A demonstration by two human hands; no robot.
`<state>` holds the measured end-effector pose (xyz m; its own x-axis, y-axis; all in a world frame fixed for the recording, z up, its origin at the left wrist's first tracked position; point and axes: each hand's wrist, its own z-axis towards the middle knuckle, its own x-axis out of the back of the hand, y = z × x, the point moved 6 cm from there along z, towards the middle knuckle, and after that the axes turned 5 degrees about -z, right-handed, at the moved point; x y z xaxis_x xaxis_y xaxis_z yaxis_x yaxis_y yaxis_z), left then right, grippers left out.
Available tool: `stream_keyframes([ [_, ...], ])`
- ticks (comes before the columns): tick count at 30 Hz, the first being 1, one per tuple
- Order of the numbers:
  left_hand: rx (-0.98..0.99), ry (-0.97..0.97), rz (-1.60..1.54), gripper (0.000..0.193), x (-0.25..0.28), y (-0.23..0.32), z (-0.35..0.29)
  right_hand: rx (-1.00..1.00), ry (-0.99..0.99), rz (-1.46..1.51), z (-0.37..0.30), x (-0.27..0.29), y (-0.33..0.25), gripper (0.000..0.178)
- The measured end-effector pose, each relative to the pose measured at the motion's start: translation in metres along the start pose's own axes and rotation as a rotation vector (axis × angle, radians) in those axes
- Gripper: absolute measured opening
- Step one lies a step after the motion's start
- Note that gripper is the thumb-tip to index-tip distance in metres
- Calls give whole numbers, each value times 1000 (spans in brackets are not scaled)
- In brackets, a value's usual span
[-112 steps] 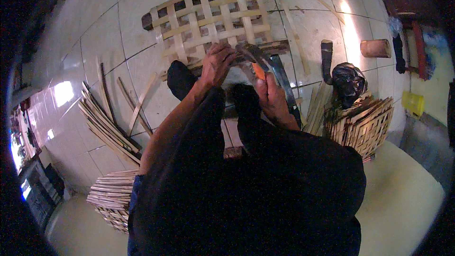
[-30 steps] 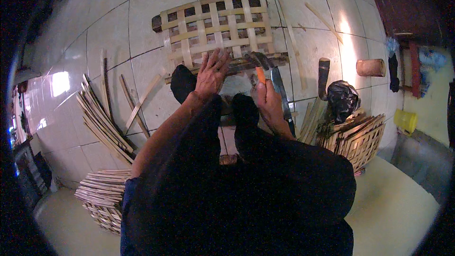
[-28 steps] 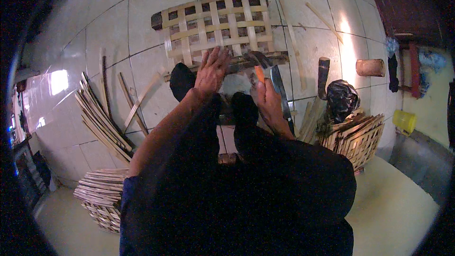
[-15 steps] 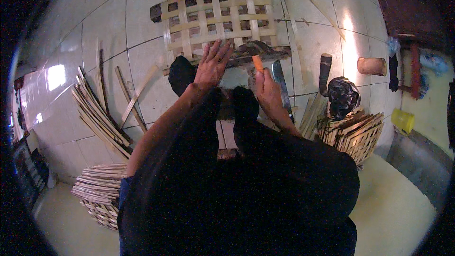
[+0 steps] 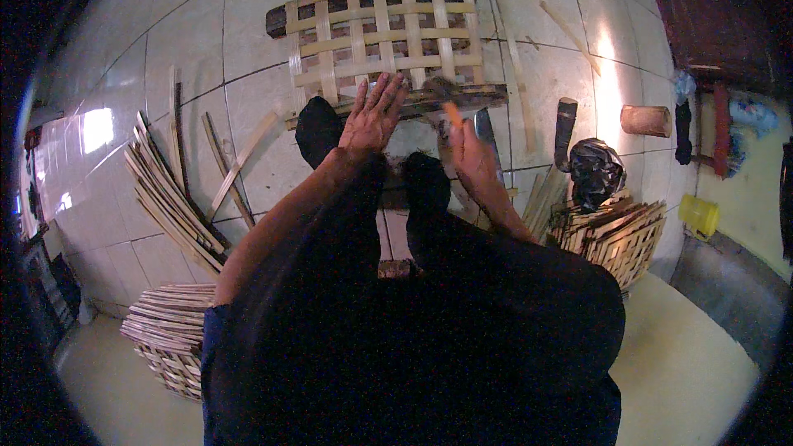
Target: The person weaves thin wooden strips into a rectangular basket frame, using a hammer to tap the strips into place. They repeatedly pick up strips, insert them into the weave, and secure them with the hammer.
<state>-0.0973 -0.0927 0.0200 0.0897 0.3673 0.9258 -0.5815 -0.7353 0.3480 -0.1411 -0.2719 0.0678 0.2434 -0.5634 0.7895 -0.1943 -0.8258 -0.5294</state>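
Observation:
A woven panel of pale bamboo strips (image 5: 384,37) lies on the tiled floor over darker wood pieces. Along its near side runs a dark wooden bar (image 5: 471,96). My left hand (image 5: 373,120) lies flat with its fingers stretched, the tips at the panel's near edge. In my right hand (image 5: 471,144) is the orange handle of a hammer (image 5: 453,116); its dark head is blurred and hangs by the bar. Beside the right hand a metal blade (image 5: 484,125) shows in part, its other end hidden by my arm. My feet in dark coverings (image 5: 318,132) flank the hands.
Loose strips (image 5: 169,190) lie at the left, above a stack of woven panels (image 5: 165,339). On the right are a dark curved sheath-like piece (image 5: 565,132), a black plastic bundle (image 5: 596,172), another woven stack (image 5: 619,235), a wooden block (image 5: 646,120) and a yellow container (image 5: 699,215).
The hammer has tilted and its head has shifted slightly, now smeared by motion. My right hand has moved a little nearer to me; the left stays flat at the panel's edge.

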Motion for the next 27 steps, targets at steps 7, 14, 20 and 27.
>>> stream_keyframes([
  [7,22,-19,-27,54,3,2,-1,255,310,207,-22,43,-33,32],
  [14,7,-13,-31,53,-9,-3,-2,-93,-54,53,4,-8,2,35],
  [20,33,-16,-59,52,4,6,1,327,425,222,-31,35,-33,32],
  [27,18,13,-64,51,-3,-2,-1,104,271,112,-16,10,-5,29],
])
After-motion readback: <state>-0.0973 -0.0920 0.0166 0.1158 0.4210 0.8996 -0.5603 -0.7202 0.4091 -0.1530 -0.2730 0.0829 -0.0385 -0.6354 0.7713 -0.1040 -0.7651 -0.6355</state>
